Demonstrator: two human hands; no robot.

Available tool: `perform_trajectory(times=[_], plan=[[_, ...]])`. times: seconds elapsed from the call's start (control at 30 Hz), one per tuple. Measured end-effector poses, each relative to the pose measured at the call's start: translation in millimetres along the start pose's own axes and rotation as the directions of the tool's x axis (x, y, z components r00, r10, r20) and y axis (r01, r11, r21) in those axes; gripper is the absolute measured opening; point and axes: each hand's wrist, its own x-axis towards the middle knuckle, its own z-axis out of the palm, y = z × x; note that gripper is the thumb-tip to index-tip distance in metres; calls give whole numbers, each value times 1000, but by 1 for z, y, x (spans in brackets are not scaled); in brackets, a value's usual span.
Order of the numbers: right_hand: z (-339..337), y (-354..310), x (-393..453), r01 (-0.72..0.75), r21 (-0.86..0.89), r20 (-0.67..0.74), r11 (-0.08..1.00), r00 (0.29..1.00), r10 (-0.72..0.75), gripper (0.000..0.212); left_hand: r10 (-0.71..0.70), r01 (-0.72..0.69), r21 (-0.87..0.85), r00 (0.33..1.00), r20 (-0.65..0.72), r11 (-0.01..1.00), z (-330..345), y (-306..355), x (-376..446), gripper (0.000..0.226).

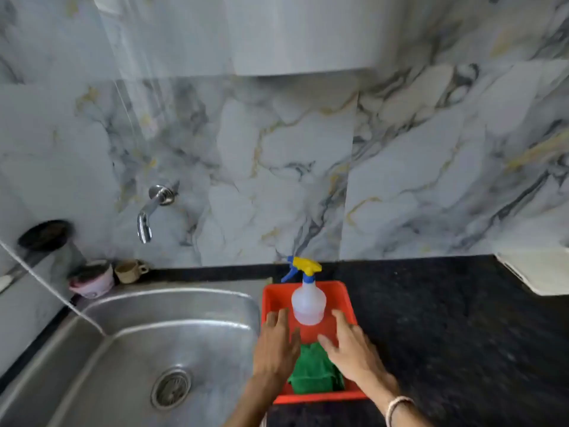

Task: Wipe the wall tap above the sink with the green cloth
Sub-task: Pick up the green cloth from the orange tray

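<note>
A chrome wall tap (151,208) sticks out of the marble wall above the steel sink (147,343). A folded green cloth (314,372) lies in the near end of a red tray (311,286) on the dark counter. A clear spray bottle (308,298) with a yellow and blue trigger stands in the tray's far end. My left hand (277,346) hovers over the tray's left side, fingers spread, holding nothing. My right hand (351,349) hovers over the tray's right side, fingers apart, its fingertips just above the cloth's far edge.
A pink bowl (92,280) and a small beige cup (131,270) stand behind the sink at the wall. A black round object (44,235) sits on a ledge at the left. A white object (538,271) lies at the counter's far right.
</note>
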Motion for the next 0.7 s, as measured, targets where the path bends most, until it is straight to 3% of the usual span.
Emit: perform_trajectory(times=[0.07, 0.13, 0.27, 0.33, 0.4, 0.47, 0.53, 0.6, 0.7], plan=[[24, 4, 3, -114, -32, 137, 993, 983, 118, 74, -128, 135, -48, 984, 122, 990, 20, -5, 7, 43], [42, 9, 4, -213, -27, 172, 977, 961, 215, 70, -250, 268, -62, 944, 215, 961, 36, -9, 13, 42], [56, 15, 16, -349, 76, 181, 934, 926, 332, 54, -390, 444, -204, 885, 256, 873, 57, -9, 22, 48], [61, 20, 21, -379, 153, 215, 913, 914, 344, 44, -458, 539, -340, 839, 293, 770, 64, -10, 26, 48], [67, 29, 25, -347, 281, 199, 895, 933, 300, 39, -439, 552, -522, 834, 334, 650, 65, -11, 25, 44], [67, 37, 27, -289, 427, 189, 857, 955, 228, 45, -343, 489, -679, 871, 351, 548, 56, -14, 19, 32], [57, 37, 25, -259, 621, 223, 740, 963, 150, 31, -208, 418, -780, 908, 363, 466, 34, -18, 12, 21], [41, 24, 23, -244, 809, 256, 535, 965, 54, 19, -89, 363, -863, 930, 356, 350, 4, -19, 8, 23], [12, -19, 20, -265, 960, 276, 93, 950, -145, 46, -8, 268, -950, 963, 270, 159, -53, -18, 10, 39]])
